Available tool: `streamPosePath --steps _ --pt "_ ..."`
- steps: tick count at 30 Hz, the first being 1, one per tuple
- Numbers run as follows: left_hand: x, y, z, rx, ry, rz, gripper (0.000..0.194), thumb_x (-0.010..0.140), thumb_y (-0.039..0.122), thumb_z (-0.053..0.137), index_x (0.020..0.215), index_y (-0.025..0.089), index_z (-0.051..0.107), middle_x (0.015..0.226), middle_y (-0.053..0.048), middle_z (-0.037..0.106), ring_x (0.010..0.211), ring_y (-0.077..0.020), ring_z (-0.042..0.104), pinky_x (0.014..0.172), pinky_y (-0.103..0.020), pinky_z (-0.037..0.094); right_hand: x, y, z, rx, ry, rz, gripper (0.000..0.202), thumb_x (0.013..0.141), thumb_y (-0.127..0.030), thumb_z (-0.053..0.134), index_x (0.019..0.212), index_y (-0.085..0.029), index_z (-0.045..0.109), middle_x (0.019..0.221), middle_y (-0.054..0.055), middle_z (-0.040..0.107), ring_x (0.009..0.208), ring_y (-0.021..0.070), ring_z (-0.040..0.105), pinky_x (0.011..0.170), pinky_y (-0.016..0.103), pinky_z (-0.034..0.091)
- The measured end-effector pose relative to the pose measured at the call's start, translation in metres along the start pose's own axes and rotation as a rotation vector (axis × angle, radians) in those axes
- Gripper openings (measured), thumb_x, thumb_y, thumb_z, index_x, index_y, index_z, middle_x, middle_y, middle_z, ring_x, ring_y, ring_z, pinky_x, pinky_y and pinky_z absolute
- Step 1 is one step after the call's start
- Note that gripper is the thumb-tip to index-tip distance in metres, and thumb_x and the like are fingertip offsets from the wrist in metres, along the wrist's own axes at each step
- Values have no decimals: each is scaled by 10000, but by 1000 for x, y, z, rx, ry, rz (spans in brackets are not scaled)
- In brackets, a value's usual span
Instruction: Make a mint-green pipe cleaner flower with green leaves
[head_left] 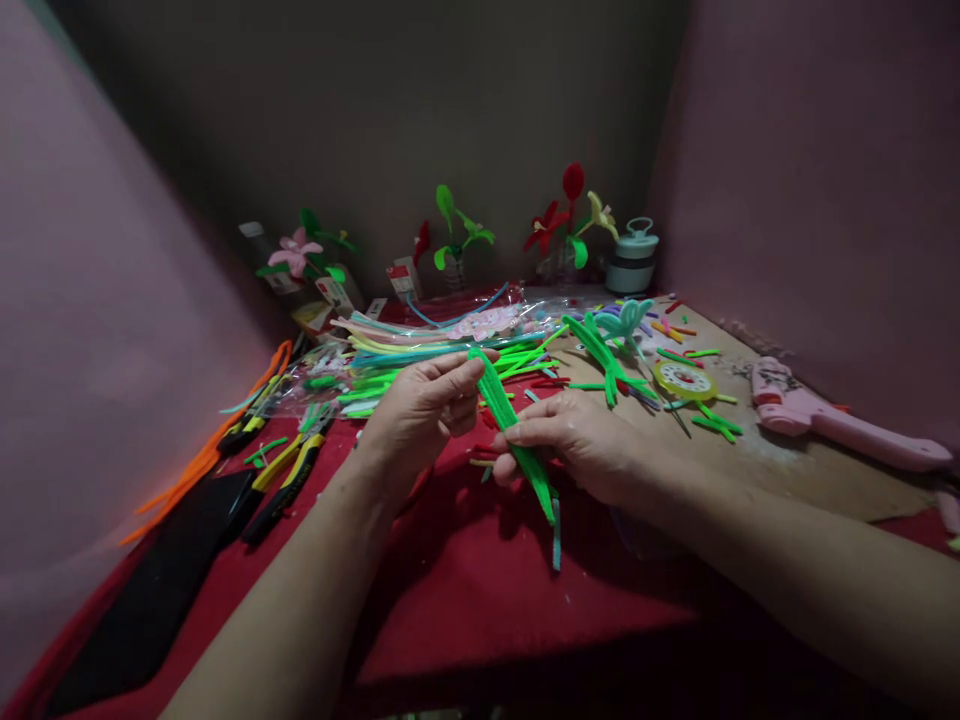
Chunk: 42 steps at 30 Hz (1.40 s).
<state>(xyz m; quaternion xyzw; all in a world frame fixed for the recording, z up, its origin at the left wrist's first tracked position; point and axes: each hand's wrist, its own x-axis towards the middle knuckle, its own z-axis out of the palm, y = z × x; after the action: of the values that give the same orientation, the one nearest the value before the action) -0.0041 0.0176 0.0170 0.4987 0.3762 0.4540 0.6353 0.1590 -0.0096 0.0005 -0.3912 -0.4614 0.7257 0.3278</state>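
Between pink panels, at a red-covered table, we hold a green fuzzy strip above the cloth, our left hand pinched closed at its top, our right hand closed on its lower half. Red cloth stretches to the near edge; pliers and a brown board flank us.

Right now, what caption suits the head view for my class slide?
Left hand and right hand hold a fuzzy green strip above red cloth.
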Motion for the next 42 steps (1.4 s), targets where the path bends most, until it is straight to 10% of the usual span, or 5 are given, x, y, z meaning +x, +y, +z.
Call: streamPosePath --steps 9,23,29,37,42 --pt "0 -1 2 143 189 115 254 682 206 700 535 117 512 443 37 425 397 -40 356 389 -181 254 4 4 -4 62 -64 16 119 664 -184 598 623 -91 659 554 83 671 468 133 591 512 242 470" --pt "0 -9 11 315 403 252 155 650 202 676 617 144 536 441 60 434 374 -40 350 372 -169 244 4 3 -4 41 -77 19 109 663 -175 612 585 -104 639 534 74 663 445 116 565 471 220 448" --pt "3 -4 2 64 188 76 163 676 214 657 648 154 509 425 92 311 342 -27 216 351 -174 156 4 3 -5 77 -93 26 100 655 -153 602 588 -92 642 516 76 653 462 136 587 520 247 476" --pt "4 -8 0 469 399 286 194 686 242 668 588 139 535 444 56 422 386 -32 325 378 -169 216 4 2 -4 16 -58 46 109 644 -152 607 552 -95 623 490 70 639 398 111 527 422 221 404" --pt "4 -6 -4 92 100 1 200 692 287 696 725 127 580 463 85 321 380 -18 241 377 -164 175 4 3 -5 49 -65 33 75 634 -129 604 579 -92 638 499 76 641 449 136 576 486 241 450"
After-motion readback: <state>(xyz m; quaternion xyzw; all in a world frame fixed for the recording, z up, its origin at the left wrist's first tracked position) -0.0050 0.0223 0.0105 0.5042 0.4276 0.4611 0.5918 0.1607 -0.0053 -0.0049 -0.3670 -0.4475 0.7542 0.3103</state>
